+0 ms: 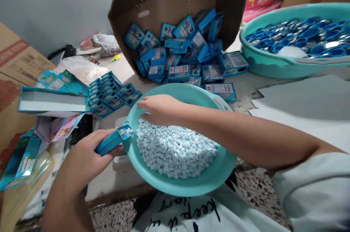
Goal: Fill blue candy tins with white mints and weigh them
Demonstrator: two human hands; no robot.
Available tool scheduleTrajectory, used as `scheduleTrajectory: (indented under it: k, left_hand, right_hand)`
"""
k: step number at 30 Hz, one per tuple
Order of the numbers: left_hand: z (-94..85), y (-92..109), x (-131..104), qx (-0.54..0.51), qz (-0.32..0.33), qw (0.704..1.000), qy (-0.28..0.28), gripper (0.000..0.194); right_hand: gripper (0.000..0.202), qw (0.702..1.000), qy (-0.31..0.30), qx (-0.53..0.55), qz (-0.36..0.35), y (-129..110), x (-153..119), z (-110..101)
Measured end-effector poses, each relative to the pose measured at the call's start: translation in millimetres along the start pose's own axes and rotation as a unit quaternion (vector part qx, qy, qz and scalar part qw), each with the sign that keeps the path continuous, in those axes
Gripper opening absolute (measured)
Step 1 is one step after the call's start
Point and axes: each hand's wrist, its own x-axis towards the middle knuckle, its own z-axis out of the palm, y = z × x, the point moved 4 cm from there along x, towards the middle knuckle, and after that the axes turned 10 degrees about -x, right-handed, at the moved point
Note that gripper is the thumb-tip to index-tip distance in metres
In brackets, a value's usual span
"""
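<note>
In the head view, a brown carton [161,4] lies open beyond the right hand [161,110]; nearer the wearer, a shirt [175,212] reads "keep it". Beneath that hand sits a turquoise basin [186,187]; whether the fingers pinch anything, I cannot tell. The left hand [89,152] clasps a blue box [111,142], open end by the basin. Beyond, packets [179,73] read "CARAMELO"; pale pellets [177,148] lie below the right.
</note>
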Motion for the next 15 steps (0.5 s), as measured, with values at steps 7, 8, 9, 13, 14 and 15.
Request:
scheduleTrajectory:
  k: [7,8,9,13,14,15]
  left_hand:
    - [13.4,-21,1,-0.128,-0.072,0.987,0.065,0.039]
    - [14.5,-23,1,-0.160,-0.079,0.980,0.093,0.040]
    - [16.9,-26,3,-0.193,-0.086,0.972,0.108,0.042]
    - [27.5,-58,28,-0.437,-0.119,0.877,0.161,0.040]
    - [29.2,-68,36,-0.466,-0.116,0.859,0.178,0.039]
    - [31.6,-77,42,-0.492,-0.113,0.840,0.196,0.038]
  right_hand:
    - [0.027,1.000,-0.016,-0.001,-0.003,-3,2,-7]
    - [0.029,1.000,-0.018,-0.001,-0.008,-2,2,-5]
    - [0.030,1.000,-0.028,0.001,0.001,1,4,1]
    - [0.041,0.999,-0.008,0.041,-0.031,26,27,42]
    - [0.042,0.997,0.002,0.049,-0.064,30,34,55]
    - [0.043,0.994,-0.007,0.046,-0.099,34,38,70]
